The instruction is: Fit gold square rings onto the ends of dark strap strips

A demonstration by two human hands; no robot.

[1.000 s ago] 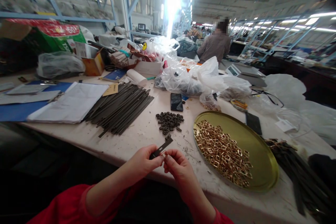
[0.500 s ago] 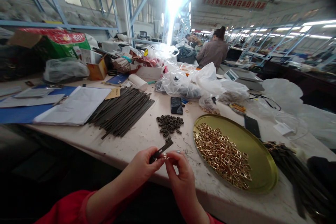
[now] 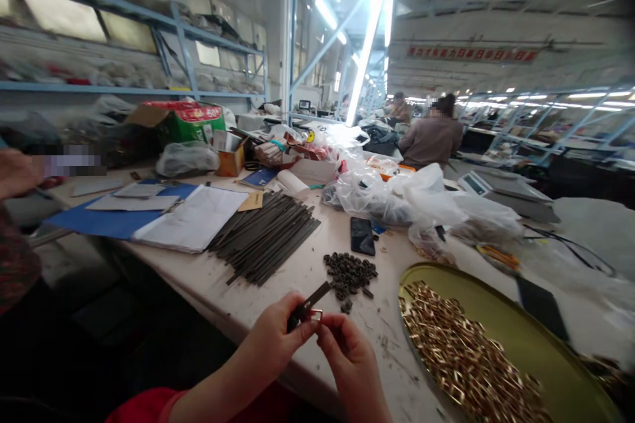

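At the near edge of the worktable [image 3: 278, 277], the person's left hand [image 3: 275, 340] is closed around the lower end of a short dark strap [image 3: 308, 304], pinching it between thumb and fingers so that its far end tilts up and away. The right hand [image 3: 347, 353] meets it just beside, fingertips pressed together on a small gold buckle [image 3: 316, 314] that sits against the strap. Just beyond the hands lies a heap of small dark loops [image 3: 350, 272], and behind that a black phone [image 3: 362, 236]. A round gold tray [image 3: 540, 344] heaped with gold buckles fills the near right corner. Toward the left edge, a bundle of long dark straps [image 3: 268, 238] rests beside white papers [image 3: 196, 225] on a blue folder [image 3: 99, 219]. Clear plastic bags [image 3: 391, 192] crowd the far side, where another person [image 3: 430, 135] sits facing away.
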